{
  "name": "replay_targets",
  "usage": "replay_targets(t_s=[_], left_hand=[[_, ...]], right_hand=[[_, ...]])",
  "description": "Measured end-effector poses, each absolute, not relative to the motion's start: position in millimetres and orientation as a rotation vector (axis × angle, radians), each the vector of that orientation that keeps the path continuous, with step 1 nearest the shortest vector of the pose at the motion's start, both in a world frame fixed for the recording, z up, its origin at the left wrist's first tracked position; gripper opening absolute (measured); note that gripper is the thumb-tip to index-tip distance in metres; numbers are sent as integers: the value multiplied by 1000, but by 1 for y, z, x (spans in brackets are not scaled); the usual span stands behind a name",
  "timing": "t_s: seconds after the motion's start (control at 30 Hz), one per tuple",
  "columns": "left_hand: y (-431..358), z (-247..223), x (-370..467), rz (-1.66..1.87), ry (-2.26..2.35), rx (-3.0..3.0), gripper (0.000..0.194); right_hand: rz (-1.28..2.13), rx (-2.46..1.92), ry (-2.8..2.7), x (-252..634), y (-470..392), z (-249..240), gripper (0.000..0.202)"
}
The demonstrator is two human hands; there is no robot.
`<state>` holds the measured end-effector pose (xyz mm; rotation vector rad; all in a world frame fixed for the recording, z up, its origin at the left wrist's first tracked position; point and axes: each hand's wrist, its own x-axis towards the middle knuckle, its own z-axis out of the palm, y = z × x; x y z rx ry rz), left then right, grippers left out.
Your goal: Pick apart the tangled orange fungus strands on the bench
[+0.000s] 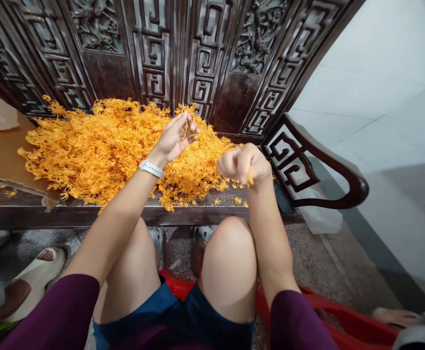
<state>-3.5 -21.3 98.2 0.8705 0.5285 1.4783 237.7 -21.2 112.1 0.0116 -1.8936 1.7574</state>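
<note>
A large heap of orange, spidery plastic-looking flower pieces (103,146) lies on a dark wooden bench seat. Above the heap's right half is my left hand (176,136), with a white band at its wrist. Its thumb and fingers pinch a thin, branching orange piece (186,133) whose strands hang down. Farther right, past the edge of the heap, my right hand (246,163) is curled closed, slightly blurred. A small orange flower piece (249,179) sticks out below its fingers; the rest of it is hidden.
The carved wooden backrest (154,53) rises behind the heap, with a curved armrest (343,170) at right. Cardboard (11,150) lies at left. Loose pieces (237,200) dot the seat's front. A red plastic stool (347,321) is below; another person's sandalled foot (41,272) is at left.
</note>
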Motion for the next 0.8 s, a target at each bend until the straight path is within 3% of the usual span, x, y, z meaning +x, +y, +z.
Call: replay_targets(t_s=[0.1,0.23,0.37,0.53,0.67,0.8], left_hand=[[-18,92,-5,1447,549,906,31],[-15,88,-5,1423,564,894,33],[-14,87,-5,1407,586,892,35],[-20,90,3,1410,653,924,33],[-26,95,15,1413,682,950,24],[-24,94,20,1491,656,938,26]], right_hand=[[1693,117,-1664,256,-8,105,63],[1472,-380,-693,250,15,89,31],[1615,-677,-265,244,27,76,25],[1559,-741,-509,245,23,76,24],[1544,-865,-976,227,10,75,10],[1489,-882,-1585,204,-4,67,38]])
